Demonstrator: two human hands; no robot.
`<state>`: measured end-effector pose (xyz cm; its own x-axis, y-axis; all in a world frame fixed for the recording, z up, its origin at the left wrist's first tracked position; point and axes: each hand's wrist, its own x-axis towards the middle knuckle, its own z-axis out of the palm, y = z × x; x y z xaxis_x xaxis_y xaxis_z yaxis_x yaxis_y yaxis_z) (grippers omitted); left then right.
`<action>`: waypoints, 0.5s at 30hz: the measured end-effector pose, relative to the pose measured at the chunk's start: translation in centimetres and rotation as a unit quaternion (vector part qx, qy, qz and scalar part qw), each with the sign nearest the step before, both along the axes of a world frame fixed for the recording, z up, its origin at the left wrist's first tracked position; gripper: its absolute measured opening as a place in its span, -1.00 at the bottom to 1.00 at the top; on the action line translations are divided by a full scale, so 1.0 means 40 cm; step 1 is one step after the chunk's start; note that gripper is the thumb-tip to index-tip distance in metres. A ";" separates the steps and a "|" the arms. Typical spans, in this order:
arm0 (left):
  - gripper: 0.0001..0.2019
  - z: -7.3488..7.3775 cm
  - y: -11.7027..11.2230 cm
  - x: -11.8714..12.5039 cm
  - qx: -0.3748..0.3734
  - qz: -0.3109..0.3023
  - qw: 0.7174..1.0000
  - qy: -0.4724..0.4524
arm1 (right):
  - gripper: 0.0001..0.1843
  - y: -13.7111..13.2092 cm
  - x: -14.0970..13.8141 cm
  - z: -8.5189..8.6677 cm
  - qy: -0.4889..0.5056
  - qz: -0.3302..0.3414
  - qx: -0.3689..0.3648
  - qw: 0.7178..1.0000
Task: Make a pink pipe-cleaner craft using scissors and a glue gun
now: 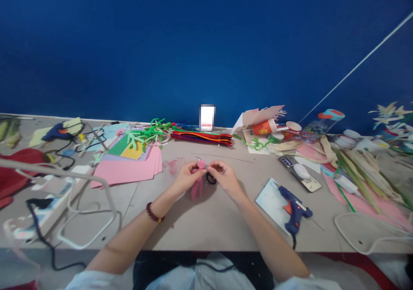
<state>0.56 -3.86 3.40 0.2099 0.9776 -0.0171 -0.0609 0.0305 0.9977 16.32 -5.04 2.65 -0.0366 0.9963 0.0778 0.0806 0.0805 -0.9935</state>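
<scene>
My left hand (187, 176) is closed on a pink paper piece (197, 186) that hangs down in strips from its fingers, with a small rolled pink top (201, 164) between both hands. My right hand (224, 176) is closed on small scissors (210, 177); the black handle shows under its fingers and the metal tips point up left at the pink roll. Both hands meet over the middle of the grey table (200, 221). A dark red bead bracelet (154, 213) is on my left wrist.
A blue glue gun (295, 208) lies on a white sheet to the right. A phone (300, 173), paper cups (266, 127) and long leaves lie further right. Coloured paper sheets (129, 165) and pipe cleaners (201, 137) are behind, a power strip (41, 208) with cables at left.
</scene>
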 end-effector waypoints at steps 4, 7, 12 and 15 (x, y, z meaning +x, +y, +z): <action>-0.82 -0.007 0.012 -0.008 -0.129 -0.012 0.985 -0.114 | -0.82 -0.016 -0.004 0.001 -0.194 -0.017 0.243 0.950; -0.82 -0.013 0.018 -0.015 -0.190 -0.034 0.970 -0.147 | -0.79 -0.018 0.005 -0.001 -0.279 -0.004 0.333 0.901; -0.84 -0.017 0.020 -0.019 -0.235 -0.052 0.955 -0.172 | -0.75 -0.013 0.017 -0.002 -0.336 -0.008 0.381 0.861; -0.82 -0.006 0.017 -0.016 -0.226 -0.054 0.960 -0.155 | -0.75 -0.013 0.016 0.001 -0.328 -0.009 0.387 0.862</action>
